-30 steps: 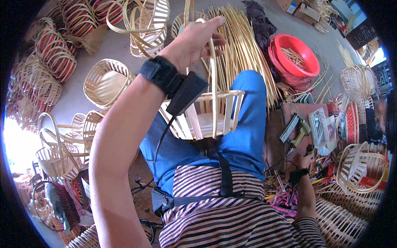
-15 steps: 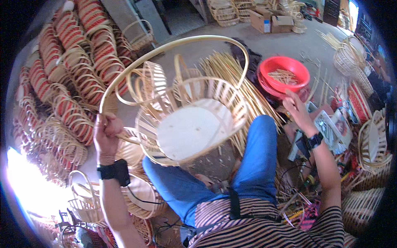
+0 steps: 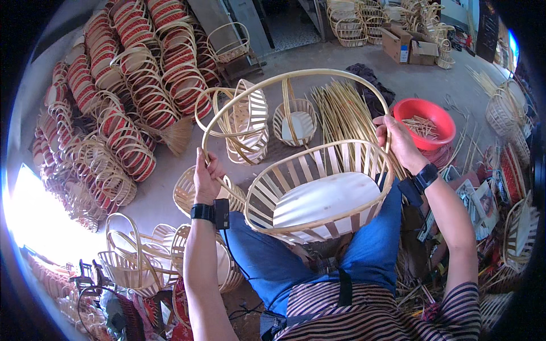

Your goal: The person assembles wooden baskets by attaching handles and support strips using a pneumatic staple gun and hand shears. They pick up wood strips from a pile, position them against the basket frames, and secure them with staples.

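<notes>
I sit in a basket-making workshop: stacked red-banded baskets [image 3: 185,74] fill one side, with bundled strips [image 3: 341,108] and a red basin [image 3: 443,116] of short sticks [image 3: 421,127] on the floor [image 3: 310,62].

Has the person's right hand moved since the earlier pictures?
Yes: judged against the red basin, the right hand has moved left and now holds the basket handle.

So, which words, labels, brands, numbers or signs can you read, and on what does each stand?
No text can be read here.
Cardboard box: its blue-and-white label is too small to read.
Dark panel, upper right: pale marks, too blurred to read.
Held basket: no lettering shows.
</notes>
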### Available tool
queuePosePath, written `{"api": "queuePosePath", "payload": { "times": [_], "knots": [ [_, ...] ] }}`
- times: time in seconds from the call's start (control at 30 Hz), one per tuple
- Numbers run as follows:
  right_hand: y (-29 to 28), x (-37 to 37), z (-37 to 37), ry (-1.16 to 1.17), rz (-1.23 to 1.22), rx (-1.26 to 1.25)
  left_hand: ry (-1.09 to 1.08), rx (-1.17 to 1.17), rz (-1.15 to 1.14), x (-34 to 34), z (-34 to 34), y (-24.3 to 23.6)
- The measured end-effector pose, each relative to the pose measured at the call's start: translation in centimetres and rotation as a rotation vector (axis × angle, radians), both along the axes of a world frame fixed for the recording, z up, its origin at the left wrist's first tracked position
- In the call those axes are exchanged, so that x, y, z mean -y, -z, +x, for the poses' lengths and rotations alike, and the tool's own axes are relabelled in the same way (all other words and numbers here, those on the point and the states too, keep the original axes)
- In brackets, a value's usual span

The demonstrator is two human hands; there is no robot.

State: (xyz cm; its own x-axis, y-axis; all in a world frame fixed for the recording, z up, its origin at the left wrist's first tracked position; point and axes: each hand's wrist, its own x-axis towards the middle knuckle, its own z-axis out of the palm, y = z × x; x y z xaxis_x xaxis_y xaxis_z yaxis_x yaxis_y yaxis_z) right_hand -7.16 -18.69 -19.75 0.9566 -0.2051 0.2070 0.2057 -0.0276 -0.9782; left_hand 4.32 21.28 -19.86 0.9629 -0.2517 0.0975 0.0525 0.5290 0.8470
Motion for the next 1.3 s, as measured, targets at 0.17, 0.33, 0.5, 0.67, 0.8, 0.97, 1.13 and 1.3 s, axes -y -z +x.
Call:
{"api": "queuePosePath", "payload": {
  "times": [0.17, 0.33, 0.5, 0.67, 0.8, 0.97, 1.13, 1.3],
  "knots": [
    [0.1, -0.3, -1.1, -0.117, 0.343, -0.011, -0.334, 0.287, 0.765, 1.2, 1.4, 1.3],
    [1.9, -8.5, -3.8, -0.165, 0.170, -0.077, 0.195, 0.464, 1.104, 7.1, -4.2, 2.5],
    [4.0, -17.4, -4.5, -0.328, 0.025, -0.005, 0.557, 0.580, 1.043, 9.3, -14.1, 5.5],
    [3.2, -16.2, -3.8, -0.205, -0.258, 0.157, 0.504, 0.336, 1.083, 8.5, -14.6, 3.4],
    [2.9, -8.5, -3.1, -0.069, -0.271, -0.074, 0.457, 0.002, 1.039, 5.9, -12.9, -1.1],
    [12.9, 1.1, -5.7, 0.207, -0.546, -0.375, 0.448, -0.157, 1.019, 3.7, -12.6, -4.6],
    [21.4, 0.2, -7.0, 0.012, -0.763, -0.783, 0.109, -0.271, 1.117, 1.6, -14.3, -4.0],
    [27.0, -1.5, -6.3, -0.073, -0.867, -0.908, 0.072, -0.223, 1.130, 0.3, -14.7, -5.0]
  ]
}}
